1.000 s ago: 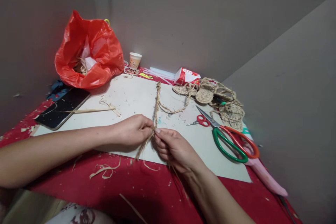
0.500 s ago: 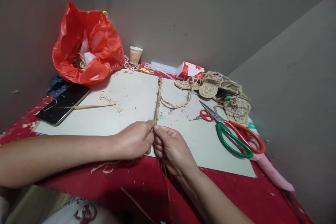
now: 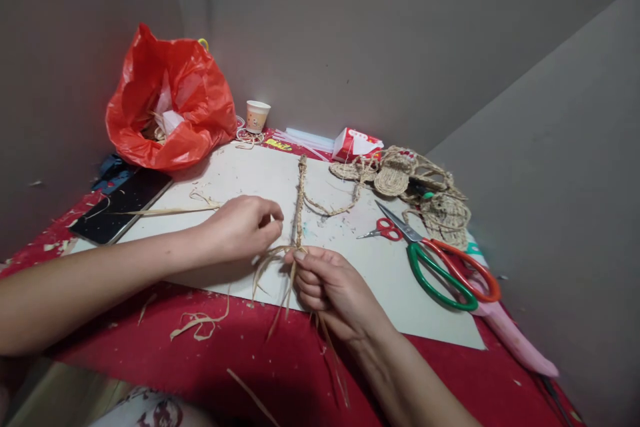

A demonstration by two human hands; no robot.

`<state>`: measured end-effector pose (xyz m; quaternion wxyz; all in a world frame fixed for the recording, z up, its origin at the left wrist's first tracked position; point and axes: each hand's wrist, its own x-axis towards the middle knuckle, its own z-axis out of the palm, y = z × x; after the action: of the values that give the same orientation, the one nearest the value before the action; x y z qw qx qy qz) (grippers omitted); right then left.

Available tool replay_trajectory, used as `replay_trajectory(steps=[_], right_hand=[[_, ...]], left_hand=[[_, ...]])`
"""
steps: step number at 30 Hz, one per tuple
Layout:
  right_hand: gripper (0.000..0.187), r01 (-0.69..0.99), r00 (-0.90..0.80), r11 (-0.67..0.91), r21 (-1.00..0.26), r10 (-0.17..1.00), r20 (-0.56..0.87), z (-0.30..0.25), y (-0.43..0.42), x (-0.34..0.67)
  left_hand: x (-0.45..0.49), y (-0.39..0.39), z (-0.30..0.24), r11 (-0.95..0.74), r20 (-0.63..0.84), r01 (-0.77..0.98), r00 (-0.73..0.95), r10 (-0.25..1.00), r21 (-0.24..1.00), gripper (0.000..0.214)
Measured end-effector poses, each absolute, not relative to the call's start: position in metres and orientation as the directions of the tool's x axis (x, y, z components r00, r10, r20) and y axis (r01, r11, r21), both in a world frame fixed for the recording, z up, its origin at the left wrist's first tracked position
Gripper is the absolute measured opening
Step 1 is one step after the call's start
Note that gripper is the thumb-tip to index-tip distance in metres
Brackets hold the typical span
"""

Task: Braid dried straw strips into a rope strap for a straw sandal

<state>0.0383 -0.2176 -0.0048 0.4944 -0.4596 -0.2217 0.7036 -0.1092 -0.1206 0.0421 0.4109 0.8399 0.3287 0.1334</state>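
A braided straw cord [image 3: 299,203] stands out from my right hand [image 3: 330,280] across the white board, running away from me. My right thumb and fingers pinch its near end, where loose straw strands fan out and hang over the board's front edge. My left hand [image 3: 250,223] hovers just left of the cord, apart from it. Its fingers are loosely curled, with a gap between them and nothing seen in them. Beneath the left wrist lies a long dry straw strip [image 3: 165,211], partly hidden by the hand. A thinner braided loop [image 3: 330,212] curves off to the right of the cord.
At left are a red plastic bag [image 3: 200,100] and a phone [image 3: 117,207]. A paper cup [image 3: 257,118] and red tissue box [image 3: 353,144] stand at the back. Woven straw pieces [image 3: 393,180], small red scissors [image 3: 387,229] and large scissors [image 3: 440,267] lie right on the board [image 3: 390,293].
My left hand has let go of the cord and moved up and left. Loose strands now show at the cord's near end. My right hand keeps its pinch there.
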Motion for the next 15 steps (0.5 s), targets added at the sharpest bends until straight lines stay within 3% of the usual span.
replay_trajectory(steps=[2,3,6,12,15], right_hand=[[0.019,-0.482,-0.131,-0.427,-0.765,0.898,-0.419,-0.005,-0.216,0.042],[0.019,-0.478,-0.150,-0.433,-0.765,0.898,-0.414,-0.005,-0.216,0.043],[0.021,-0.458,-0.201,-0.448,-0.768,0.893,-0.402,-0.005,-0.213,0.048],[0.022,-0.293,-0.249,-0.501,-0.814,0.862,-0.441,-0.005,-0.211,0.060],[0.024,-0.178,-0.212,-0.440,-0.880,0.891,-0.402,-0.006,-0.210,0.064]], left_hand=[[-0.105,-0.119,0.033,-0.316,-0.050,0.337,0.750,0.660,0.887,0.017],[-0.102,-0.121,0.027,-0.191,-0.120,0.292,0.785,0.608,0.937,0.016],[-0.095,-0.129,0.010,0.070,-0.262,0.259,0.848,0.460,0.963,0.019],[-0.098,-0.126,0.005,-0.054,-0.227,0.280,0.863,0.451,0.958,0.022],[-0.099,-0.120,0.008,-0.115,-0.221,0.296,0.876,0.428,0.948,0.023]])
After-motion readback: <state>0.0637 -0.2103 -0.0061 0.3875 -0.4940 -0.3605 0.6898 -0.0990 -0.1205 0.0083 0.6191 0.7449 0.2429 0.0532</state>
